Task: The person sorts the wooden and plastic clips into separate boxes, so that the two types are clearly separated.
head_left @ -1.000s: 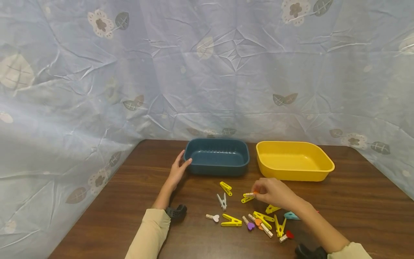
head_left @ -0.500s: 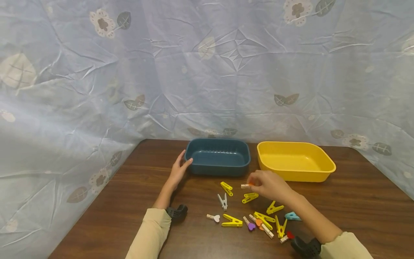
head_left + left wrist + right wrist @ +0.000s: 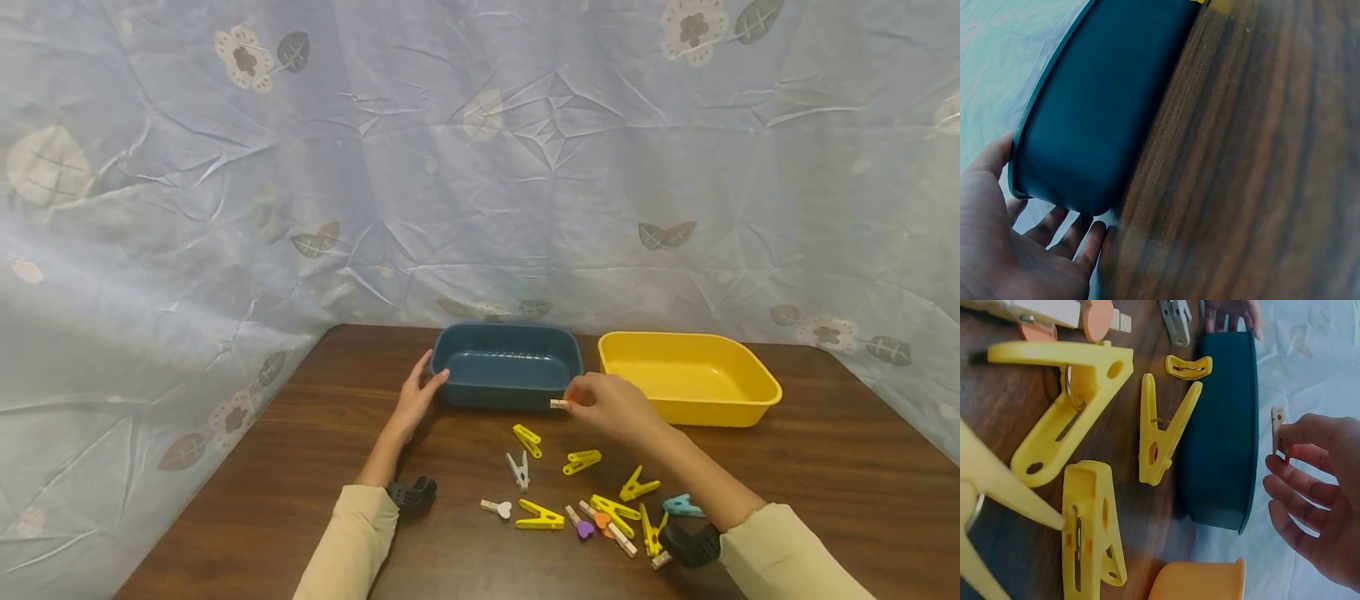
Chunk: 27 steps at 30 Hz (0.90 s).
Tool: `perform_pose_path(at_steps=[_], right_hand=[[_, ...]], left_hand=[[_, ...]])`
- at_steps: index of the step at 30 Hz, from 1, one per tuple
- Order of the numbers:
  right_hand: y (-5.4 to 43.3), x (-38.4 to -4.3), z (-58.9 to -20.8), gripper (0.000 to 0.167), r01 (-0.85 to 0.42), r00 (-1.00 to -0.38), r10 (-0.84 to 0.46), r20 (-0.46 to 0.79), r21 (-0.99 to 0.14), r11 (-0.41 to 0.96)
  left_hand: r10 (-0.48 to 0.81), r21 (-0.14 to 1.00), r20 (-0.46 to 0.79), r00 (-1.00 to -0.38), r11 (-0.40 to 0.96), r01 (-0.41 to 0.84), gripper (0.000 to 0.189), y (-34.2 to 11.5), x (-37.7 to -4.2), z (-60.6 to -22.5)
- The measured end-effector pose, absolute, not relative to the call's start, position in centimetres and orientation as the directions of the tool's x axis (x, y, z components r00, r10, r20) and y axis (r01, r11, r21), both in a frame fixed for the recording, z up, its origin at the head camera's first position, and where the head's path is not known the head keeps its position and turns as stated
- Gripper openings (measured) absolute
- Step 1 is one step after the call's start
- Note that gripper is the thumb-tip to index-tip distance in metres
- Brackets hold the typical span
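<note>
My right hand (image 3: 615, 408) pinches a small wooden clothespin (image 3: 1277, 428) with an orange piece on it, between thumb and fingertips. It holds the clothespin just in front of the right end of the dark blue basin (image 3: 502, 398), at about rim height in the head view. At that basin's left end my left hand (image 3: 411, 406) rests against the wall, its fingers spread and its thumb near the front rim. Below lie yellow plastic clothespins (image 3: 582, 462), a grey clothespin (image 3: 519, 472) and a wooden clothespin with a white heart (image 3: 496, 507).
A yellow basin (image 3: 690, 412) stands right of the blue one. Nearer the front are more clothespins, including one with a purple heart (image 3: 584, 529), one with an orange heart (image 3: 603, 521) and a light blue clothespin (image 3: 682, 505). A patterned cloth (image 3: 480, 208) hangs behind the table.
My right hand has lifted the wooden clothespin away from beside a yellow one and carried it forward and left to the blue basin. My left hand stays in place.
</note>
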State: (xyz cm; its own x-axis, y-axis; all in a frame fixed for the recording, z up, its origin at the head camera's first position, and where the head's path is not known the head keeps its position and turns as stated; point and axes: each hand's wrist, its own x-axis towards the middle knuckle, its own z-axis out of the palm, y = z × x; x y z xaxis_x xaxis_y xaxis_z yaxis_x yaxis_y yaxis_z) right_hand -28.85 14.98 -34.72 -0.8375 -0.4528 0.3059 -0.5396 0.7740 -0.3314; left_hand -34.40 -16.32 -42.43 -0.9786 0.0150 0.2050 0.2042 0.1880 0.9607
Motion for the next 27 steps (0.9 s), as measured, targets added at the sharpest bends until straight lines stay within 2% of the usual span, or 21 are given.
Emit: perform_pose_path(at_steps=[19,27], right_hand=[[13.6,-33.2,-35.5,0.011,-0.537,-0.830,-0.373,0.415,-0.408,0.739],[13.8,-35.0,-36.8,0.013,-0.539,-0.830,-0.362,0.424,-0.447,0.713]], left_hand=[[0.002,0.962,0.201,-0.980,0.187,0.198,0.068,-16.2,-34.5,-42.5],[0.002,0.963,0.192,-0.981,0.193,0.189,0.068,-16.3,-34.5,-42.6]])
